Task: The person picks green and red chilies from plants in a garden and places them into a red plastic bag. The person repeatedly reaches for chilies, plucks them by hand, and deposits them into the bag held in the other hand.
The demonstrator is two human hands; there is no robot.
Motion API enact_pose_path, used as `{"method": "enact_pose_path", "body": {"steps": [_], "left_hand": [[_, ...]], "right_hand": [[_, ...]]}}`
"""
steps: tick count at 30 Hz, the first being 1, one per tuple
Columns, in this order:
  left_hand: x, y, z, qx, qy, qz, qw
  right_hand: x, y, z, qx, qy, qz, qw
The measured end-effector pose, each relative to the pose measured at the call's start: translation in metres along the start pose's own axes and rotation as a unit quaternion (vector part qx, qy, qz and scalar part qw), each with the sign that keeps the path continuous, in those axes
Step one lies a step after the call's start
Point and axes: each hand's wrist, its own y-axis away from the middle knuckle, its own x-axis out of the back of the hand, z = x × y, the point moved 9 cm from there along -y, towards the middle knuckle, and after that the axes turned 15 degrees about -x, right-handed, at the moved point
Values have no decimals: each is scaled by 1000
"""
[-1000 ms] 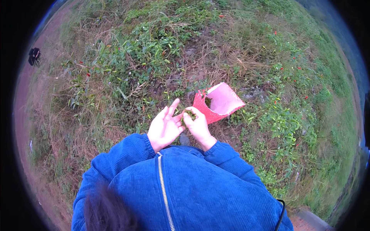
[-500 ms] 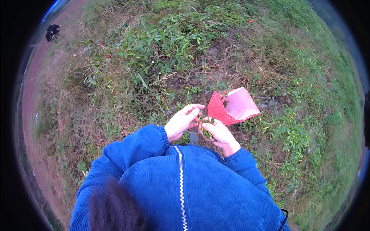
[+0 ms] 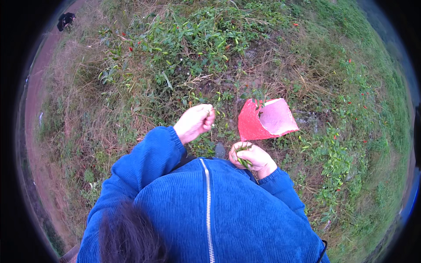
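My right hand (image 3: 255, 158) is closed around several green chili peppers (image 3: 242, 160), close in front of my jacket. Farther forward and to the left, my left hand (image 3: 196, 123) has its fingers curled together in the air. Whatever it may pinch is too small to make out. Just beyond my right hand, a red bag (image 3: 254, 124) lies on the ground with its pale pink inside showing and its mouth open. Low chili plants (image 3: 206, 39) with green and red peppers grow ahead of me.
More chili plants (image 3: 335, 160) stand on the right among weeds. Dry grass (image 3: 307, 83) lies behind the bag. A grey shoe tip (image 3: 220, 150) shows below my hands. At the far left a person in dark clothes (image 3: 66, 21) is near a bare dirt strip (image 3: 41, 87).
My hands were together at the peppers and are now apart. The left moved left and forward, its fingers curling in. The right stays closed on the peppers, slightly nearer my body.
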Motion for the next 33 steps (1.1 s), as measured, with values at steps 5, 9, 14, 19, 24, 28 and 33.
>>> {"method": "enact_pose_path", "body": {"steps": [5,9,14,19,24,28,33], "left_hand": [[11,19,-3,-55,-459,-79,883],[17,48,-55,44,-485,-202,850],[35,80,-94,130,-451,-279,838],[68,99,-89,154,-384,-127,902],[72,99,-94,146,-351,-96,920],[72,93,-102,170,-339,-89,921],[77,79,-78,114,-342,-36,932]], "right_hand": [[94,34,7,15,-297,100,949],[216,66,4,115,-479,199,847],[362,94,23,96,-340,509,785],[392,78,12,82,-310,495,808],[365,97,-7,118,-323,590,731],[341,106,-16,200,-307,559,744],[294,98,0,199,-216,389,873]]}}
